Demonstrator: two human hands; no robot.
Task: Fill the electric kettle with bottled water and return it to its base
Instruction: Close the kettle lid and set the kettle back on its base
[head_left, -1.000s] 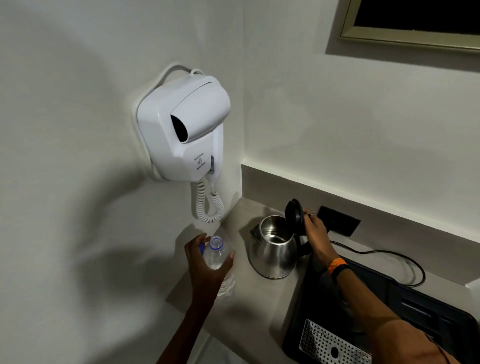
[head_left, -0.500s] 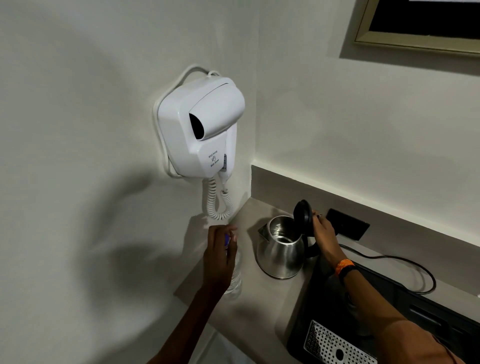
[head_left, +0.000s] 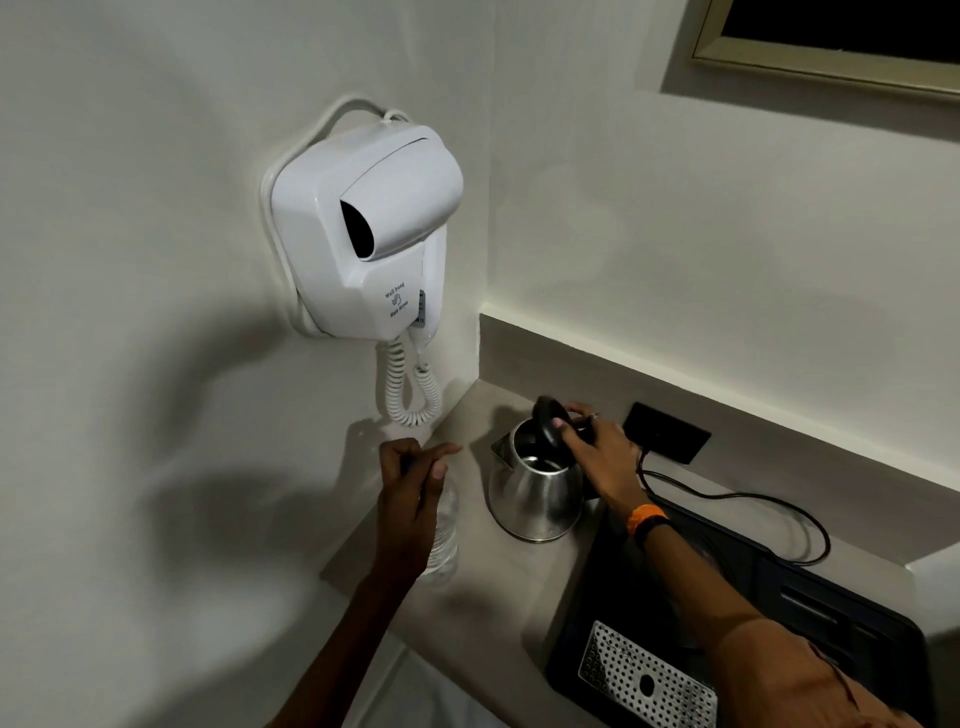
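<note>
On the table (head_left: 519, 582), beneath a wall-hung hair dryer (head_left: 363, 234), our steel kettle (head_left: 537, 488) stands off any base. Our right hand (head_left: 597, 457) fingers grasp its lid (head_left: 548, 423); our left hand (head_left: 410, 493) pinches the water bottle (head_left: 444, 535) cap. We judge steadying the bottle upright best while unscrewing.

Your left hand (head_left: 410, 493) and forearm are bare, with no sleeve, band or ring showing. On your right hand (head_left: 602, 457) you wear a thin ring (head_left: 595, 415) on one finger. Your right wrist carries two bands side by side: an orange wristband (head_left: 643, 516) nearer the hand, and a black band (head_left: 655, 528) just behind it.
</note>
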